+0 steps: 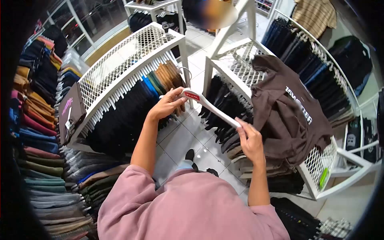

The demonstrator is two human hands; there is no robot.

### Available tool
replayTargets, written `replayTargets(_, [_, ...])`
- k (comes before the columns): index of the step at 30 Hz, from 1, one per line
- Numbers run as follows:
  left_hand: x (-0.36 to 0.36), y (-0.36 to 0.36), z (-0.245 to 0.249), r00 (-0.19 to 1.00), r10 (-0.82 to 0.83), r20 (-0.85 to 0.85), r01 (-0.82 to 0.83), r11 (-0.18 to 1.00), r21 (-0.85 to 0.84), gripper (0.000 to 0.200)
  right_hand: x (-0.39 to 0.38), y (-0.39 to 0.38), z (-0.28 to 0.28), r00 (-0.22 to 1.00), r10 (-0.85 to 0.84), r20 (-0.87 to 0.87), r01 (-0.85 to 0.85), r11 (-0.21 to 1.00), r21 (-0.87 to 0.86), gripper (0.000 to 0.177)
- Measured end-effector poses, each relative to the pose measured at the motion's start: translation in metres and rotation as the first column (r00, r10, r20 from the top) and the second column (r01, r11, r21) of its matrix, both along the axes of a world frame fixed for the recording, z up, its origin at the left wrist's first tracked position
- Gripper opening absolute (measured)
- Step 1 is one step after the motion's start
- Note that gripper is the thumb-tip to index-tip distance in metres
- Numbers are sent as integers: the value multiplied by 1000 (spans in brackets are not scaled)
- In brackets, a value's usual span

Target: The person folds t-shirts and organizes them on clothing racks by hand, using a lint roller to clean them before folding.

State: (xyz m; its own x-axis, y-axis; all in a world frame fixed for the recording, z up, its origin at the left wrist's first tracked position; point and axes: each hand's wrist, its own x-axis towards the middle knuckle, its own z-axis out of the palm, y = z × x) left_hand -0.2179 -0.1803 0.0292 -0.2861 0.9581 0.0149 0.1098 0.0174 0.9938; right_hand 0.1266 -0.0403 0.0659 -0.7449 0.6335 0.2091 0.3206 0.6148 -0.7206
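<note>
A white clothes hanger (219, 111) with a red label and a metal hook is stretched between my two hands, above the aisle floor. My left hand (170, 104) is closed around its middle, beside the red label. At the lower right end of the hanger, my right hand (250, 140) pinches the tip. To the right of that hand, a dark brown garment (286, 112) with white lettering lies crumpled over the mesh top of a white rack. Nothing hangs on the visible arm of the hanger.
A white mesh-topped rack (120, 60) with hanging trousers stands to the left. Another mesh-topped rack (236, 60) holds dark clothes on the right. Stacks of folded clothes (42, 160) line the far left. Jeans (296, 52) hang along the right wall. Tiled floor (180, 140) runs between the racks.
</note>
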Motion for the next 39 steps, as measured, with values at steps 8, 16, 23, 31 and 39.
replayTargets(8, [-19, 36, -46, 881, 443, -163, -420, 894, 159, 60, -89, -15, -87, 983, 8, -182, -61, 956, -287, 38])
replayTargets(16, [-23, 54, -95, 916, 399, -30, -389, 905, 174, 59, -216, -5, -153, 972, -76, -224, -5, 940, -341, 40])
replayTargets(23, [-54, 47, -107, 956, 285, -71, -280, 958, 68, 55, -252, 5, -168, 972, -77, -223, 15, 964, -265, 39])
replayTargets(31, [-69, 51, -108, 956, 293, 15, -293, 954, 61, 52, -268, 4, -177, 976, -97, -194, 52, 973, -225, 40])
replayTargets(39, [-79, 52, -127, 954, 295, 42, -295, 955, -23, 51, -283, 13, -203, 976, -66, -210, -8, 944, -330, 40])
